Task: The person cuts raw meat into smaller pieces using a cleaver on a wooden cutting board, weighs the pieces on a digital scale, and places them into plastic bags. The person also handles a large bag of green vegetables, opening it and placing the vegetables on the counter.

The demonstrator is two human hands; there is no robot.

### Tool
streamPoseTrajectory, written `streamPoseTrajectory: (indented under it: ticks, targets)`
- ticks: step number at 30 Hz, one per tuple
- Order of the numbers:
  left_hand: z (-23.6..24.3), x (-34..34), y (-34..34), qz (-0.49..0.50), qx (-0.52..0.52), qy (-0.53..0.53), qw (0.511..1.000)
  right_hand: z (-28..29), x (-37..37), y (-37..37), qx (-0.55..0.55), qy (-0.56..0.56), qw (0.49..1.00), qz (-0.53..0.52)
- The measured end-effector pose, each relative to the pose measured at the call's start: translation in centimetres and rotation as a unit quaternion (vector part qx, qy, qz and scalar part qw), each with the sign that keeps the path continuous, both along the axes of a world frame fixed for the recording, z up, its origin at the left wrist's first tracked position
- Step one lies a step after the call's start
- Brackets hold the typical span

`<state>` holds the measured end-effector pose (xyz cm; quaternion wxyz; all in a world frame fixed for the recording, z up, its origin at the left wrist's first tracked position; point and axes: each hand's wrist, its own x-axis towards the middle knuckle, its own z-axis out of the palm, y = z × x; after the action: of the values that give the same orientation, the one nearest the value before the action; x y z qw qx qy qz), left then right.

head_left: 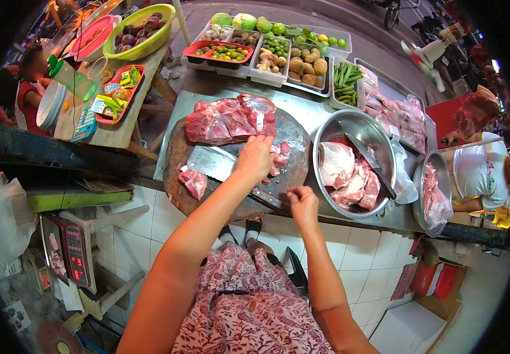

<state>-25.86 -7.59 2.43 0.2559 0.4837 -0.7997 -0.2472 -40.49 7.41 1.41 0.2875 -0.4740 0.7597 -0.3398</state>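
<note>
A large slab of raw meat (231, 120) lies across the far side of a round wooden chopping board (178, 150). My left hand (256, 156) reaches over the board with curled fingers, closed on meat by the slab's near edge; its fingertips are partly hidden. Small meat pieces (279, 154) lie just right of it. A wide cleaver (211, 162) rests flat on the board, its dark handle pointing toward the near right edge. Near that handle's end is my right hand (303, 203), fingers closed; what they hold, if anything, is hidden. Another meat chunk (193, 182) sits left of the blade.
Right of the board, a steel bowl (324, 189) holds meat chunks and a black-handled knife (366, 159). Vegetable trays (272, 56) line the far side, with bagged meat (393, 115) beyond the bowl. A digital scale (77, 253) stands lower left. A person (482, 171) is at far right.
</note>
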Motion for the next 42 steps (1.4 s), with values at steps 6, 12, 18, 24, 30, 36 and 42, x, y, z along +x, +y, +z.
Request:
streamPoseTrajectory:
  ticks: [6, 12, 18, 24, 30, 36, 42]
  targets:
    - [-1.9, -2.1, -1.9, -0.001, 0.141, 0.004, 0.990, 0.6, -0.2, 1.4, 0.026, -0.045, 0.999, -0.004]
    - [0.8, 4.4, -4.0, 0.076, 0.289, 0.340, 0.892, -1.6, -5.9, 0.6, -0.065, -0.007, 0.997, 0.044]
    - [5.9, 16.7, 4.0, 0.116, 0.259, 0.676, 0.680, -2.8, -10.3, -4.0, -0.018, -0.053, 0.991, 0.120]
    - [6.4, 40.4, 16.5, 0.382, 0.117, 0.614, 0.681, -2.1, -7.0, -7.1, -0.011, -0.120, 0.975, 0.188]
    - [6.5, 65.5, 26.0, 0.642, -0.021, 0.456, 0.616, -0.9, -0.8, -9.0, -0.051, -0.006, 0.967, 0.249]
    - [5.0, 81.9, 27.1, 0.768, -0.119, 0.254, 0.576, 1.1, 6.9, -7.7, 0.002, -0.033, 0.973, 0.229]
    - [1.0, 77.7, 29.4, 0.675, -0.118, -0.011, 0.728, 1.8, 9.1, -6.7, -0.061, 0.263, 0.914, 0.302]
